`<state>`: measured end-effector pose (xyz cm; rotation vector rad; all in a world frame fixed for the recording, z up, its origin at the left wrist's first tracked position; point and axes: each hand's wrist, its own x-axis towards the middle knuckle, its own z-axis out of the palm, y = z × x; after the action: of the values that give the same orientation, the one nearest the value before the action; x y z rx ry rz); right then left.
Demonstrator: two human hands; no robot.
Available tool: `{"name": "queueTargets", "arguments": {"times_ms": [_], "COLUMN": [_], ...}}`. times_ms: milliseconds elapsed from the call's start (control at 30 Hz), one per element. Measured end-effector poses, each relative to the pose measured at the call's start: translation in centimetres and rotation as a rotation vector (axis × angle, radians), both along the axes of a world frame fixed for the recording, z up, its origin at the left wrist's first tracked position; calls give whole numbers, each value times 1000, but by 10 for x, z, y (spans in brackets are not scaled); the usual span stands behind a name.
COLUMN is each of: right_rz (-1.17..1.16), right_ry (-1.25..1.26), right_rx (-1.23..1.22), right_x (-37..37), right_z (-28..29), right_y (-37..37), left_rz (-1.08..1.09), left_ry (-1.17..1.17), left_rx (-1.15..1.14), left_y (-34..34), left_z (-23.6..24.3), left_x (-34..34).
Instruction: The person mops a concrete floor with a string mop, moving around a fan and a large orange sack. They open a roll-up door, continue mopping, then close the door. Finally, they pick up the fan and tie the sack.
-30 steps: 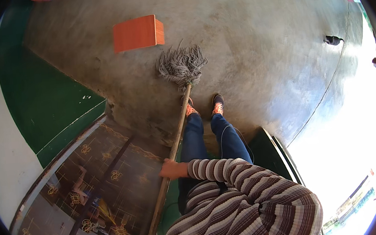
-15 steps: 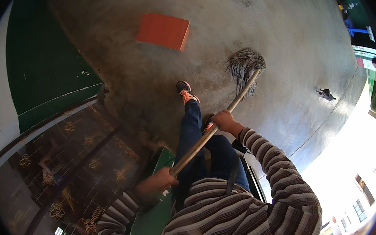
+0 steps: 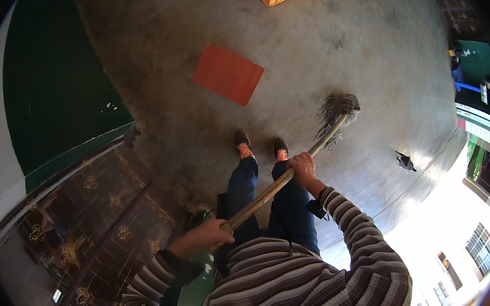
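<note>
Concrete floor [image 3: 290,73] and green wall [image 3: 57,102] show a room

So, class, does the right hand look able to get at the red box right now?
Probably not: the right hand grips the mop handle, and the red box lies beyond the shoes.

No writing, label, number or sign can be read anywhere in the frame. At the left, the green wall [image 3: 54,105] bears only small white flecks [image 3: 109,106] without letter shapes, and on the dark, gridded surface [image 3: 104,209] at the lower left, looping yellow figures [image 3: 89,183] look like decoration, not words. Near the right edge, a small white patch [image 3: 483,94] beside a blue strip [image 3: 468,85], and pale marks [image 3: 208,268] on the green surface [image 3: 194,300] at bottom, left of centre, are too small to make out.
</note>
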<state>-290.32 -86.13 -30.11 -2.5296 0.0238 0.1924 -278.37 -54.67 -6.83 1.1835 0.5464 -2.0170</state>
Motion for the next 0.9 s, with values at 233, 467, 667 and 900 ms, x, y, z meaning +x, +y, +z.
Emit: {"name": "queueTargets", "arguments": {"times_ms": [233,467,667,900], "right_rz": [351,674,551,463], "right_ry": [18,-123,-269,-149], "right_rx": [245,246,197,124], "right_x": [106,209,287,305], "right_z": [44,38,10,-9], "right_y": [25,23,-27,-127], "left_rz": [314,546,161,-27], "left_ry": [57,-95,-378,-358], "left_rx": [277,491,407,250], "left_y": [2,-85,-157,-201], "left_z": [102,145,95,51], "left_x": [9,-10,45,110]}}
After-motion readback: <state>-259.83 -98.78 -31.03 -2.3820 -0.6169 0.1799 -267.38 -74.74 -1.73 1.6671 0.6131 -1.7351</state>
